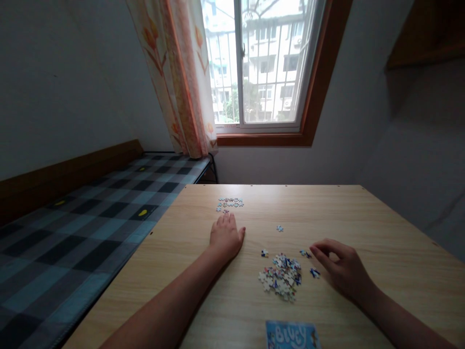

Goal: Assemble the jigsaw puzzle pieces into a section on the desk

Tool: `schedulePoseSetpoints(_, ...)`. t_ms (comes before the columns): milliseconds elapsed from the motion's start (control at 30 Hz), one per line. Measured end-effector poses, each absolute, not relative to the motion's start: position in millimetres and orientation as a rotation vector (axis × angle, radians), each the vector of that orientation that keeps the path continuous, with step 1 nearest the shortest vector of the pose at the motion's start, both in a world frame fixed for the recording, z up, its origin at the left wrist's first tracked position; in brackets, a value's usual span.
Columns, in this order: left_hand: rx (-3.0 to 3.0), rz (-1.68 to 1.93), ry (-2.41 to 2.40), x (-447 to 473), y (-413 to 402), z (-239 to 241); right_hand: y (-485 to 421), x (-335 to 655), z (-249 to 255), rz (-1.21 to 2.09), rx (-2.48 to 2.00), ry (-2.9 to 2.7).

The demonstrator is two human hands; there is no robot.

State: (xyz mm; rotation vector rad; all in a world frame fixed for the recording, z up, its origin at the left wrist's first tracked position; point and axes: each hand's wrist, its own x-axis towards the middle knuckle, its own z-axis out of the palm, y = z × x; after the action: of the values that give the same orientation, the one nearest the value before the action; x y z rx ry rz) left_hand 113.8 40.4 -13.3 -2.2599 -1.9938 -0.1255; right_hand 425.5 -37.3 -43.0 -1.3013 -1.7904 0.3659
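Blue cover (292,335); puzzle rows (235,204) crosswise beyond

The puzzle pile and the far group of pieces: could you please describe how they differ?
The puzzle pile is heaped, pieces overlapping; the far group lies spread in rough rows. The puzzle pile holds more pieces; the far group holds fewer. Both rest on the table.

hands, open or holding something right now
Left hand: open, palm down over the table.
Right hand: part-closed beside a puzzle piece; grip can't be told.
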Motion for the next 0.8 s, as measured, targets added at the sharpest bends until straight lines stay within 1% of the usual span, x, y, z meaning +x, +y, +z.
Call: schedulePoseSetpoints(800, -2.264, -0.119, -2.019, 106.4, 46.4, -17.1, -37.5, 426.3, -44.4, 0.416, -1.309, -1.797)
